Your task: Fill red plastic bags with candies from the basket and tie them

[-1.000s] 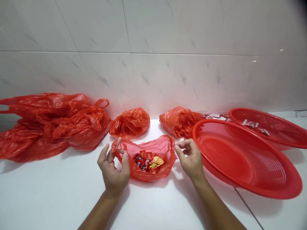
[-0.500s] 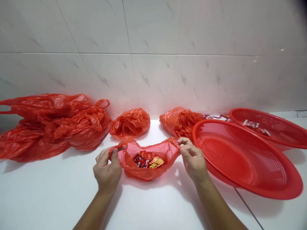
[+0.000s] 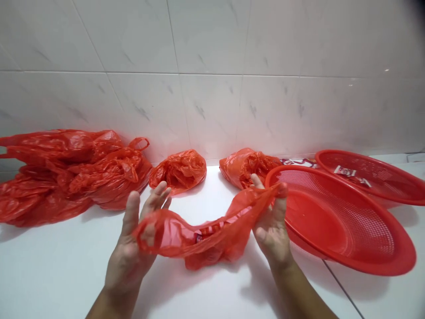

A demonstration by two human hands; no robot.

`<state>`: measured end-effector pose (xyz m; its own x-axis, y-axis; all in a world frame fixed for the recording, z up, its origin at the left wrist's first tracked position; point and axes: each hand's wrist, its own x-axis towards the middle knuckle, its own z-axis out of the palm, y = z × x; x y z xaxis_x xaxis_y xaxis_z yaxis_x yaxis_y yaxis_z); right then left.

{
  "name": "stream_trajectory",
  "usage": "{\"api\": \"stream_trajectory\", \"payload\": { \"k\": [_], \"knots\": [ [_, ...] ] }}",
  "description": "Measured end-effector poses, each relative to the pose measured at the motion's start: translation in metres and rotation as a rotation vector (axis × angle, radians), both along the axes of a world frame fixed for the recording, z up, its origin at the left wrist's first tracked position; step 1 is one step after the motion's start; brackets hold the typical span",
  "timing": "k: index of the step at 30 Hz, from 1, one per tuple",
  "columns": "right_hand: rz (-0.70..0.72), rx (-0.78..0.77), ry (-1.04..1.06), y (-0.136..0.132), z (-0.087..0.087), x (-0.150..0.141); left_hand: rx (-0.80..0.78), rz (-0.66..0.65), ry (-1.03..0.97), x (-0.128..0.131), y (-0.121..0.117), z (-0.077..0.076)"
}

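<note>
Hanging between my two hands, the bag [image 3: 217, 246] has its long axis running left to right, its right corner drawn farther out than its left. A few wrappers [image 3: 207, 231] show in its mouth, around the middle; I can't tell whether its bottom touches the surface [image 3: 63, 274]. Neither hand is clearly nearer: the left hand [image 3: 129, 252] meets the left loop, fingers and thumb spread wide with plastic lying across them, while the right hand [image 3: 274, 228] has its fingers splayed under the right corner, one fingertip poking into the stretched film. I see no pinch on either side. Just right of that hand stands the near basket [image 3: 327, 221], its rim overlapped by the fingers in my view; beyond it the far basket [image 3: 393, 179] holds some packets [image 3: 345, 171]. On the far side, by the wall [image 3: 212, 106], lie the far-left bag [image 3: 181, 170] and the far-right bag [image 3: 244, 166], with a heap [image 3: 79, 177] of red plastic farther left.
</note>
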<state>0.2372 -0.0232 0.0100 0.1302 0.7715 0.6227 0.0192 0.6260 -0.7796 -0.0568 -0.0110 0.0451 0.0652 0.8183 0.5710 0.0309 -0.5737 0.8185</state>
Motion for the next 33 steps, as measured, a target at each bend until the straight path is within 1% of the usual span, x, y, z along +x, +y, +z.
{"api": "stream_trajectory", "payload": {
  "k": [2, 4, 5, 8, 10, 12, 14, 16, 18, 20, 21, 23, 25, 27, 28, 30, 33],
  "knots": [
    [0.021, 0.009, 0.027, -0.001, -0.001, -0.005, -0.032, -0.026, 0.012, 0.002, 0.005, -0.001],
    [0.012, 0.003, 0.061, 0.001, -0.002, -0.007, -0.103, -0.058, 0.011, 0.003, 0.015, -0.008],
    [-0.002, -0.002, 0.073, 0.003, -0.002, -0.007, -0.154, -0.105, 0.038, 0.002, 0.019, -0.013],
    [-0.022, 0.003, 0.09, 0.008, -0.002, -0.004, -0.35, -0.336, 0.184, 0.003, 0.028, -0.034],
    [0.002, 0.009, 0.082, 0.01, -0.004, -0.003, -0.457, -0.445, 0.189, 0.011, 0.026, -0.046],
    [0.056, -0.011, 0.066, 0.012, -0.007, -0.005, -0.539, -0.478, 0.104, 0.025, 0.02, -0.054],
    [0.111, -0.041, 0.061, 0.013, -0.009, -0.01, -0.647, -0.465, -0.005, 0.043, 0.012, -0.055],
    [0.152, -0.062, 0.103, 0.011, -0.007, -0.015, -0.764, -0.429, -0.156, 0.057, 0.004, -0.052],
    [0.191, -0.063, 0.198, 0.006, -0.001, -0.018, -0.837, -0.424, -0.354, 0.063, -0.002, -0.046],
    [0.252, -0.036, 0.287, -0.002, 0.005, -0.02, -0.848, -0.48, -0.531, 0.06, -0.006, -0.041],
    [0.286, -0.021, 0.319, -0.005, 0.007, -0.021, -0.831, -0.518, -0.587, 0.058, -0.007, -0.039],
    [0.353, -0.025, 0.359, -0.009, 0.007, -0.024, -0.783, -0.586, -0.645, 0.054, -0.007, -0.038],
    [0.402, -0.106, 0.392, -0.008, 0.0, -0.03, -0.744, -0.624, -0.657, 0.054, -0.005, -0.04],
    [0.437, -0.238, 0.407, -0.004, -0.012, -0.037, -0.74, -0.625, -0.626, 0.059, -0.003, -0.045],
    [0.448, -0.306, 0.403, -0.001, -0.018, -0.04, -0.747, -0.605, -0.58, 0.063, -0.003, -0.048],
    [0.457, -0.424, 0.358, 0.002, -0.028, -0.046, -0.751, -0.507, -0.444, 0.071, -0.002, -0.055],
    [0.452, -0.495, 0.214, 0.003, -0.037, -0.05, -0.715, -0.316, -0.282, 0.079, -0.003, -0.062]
  ]
}}
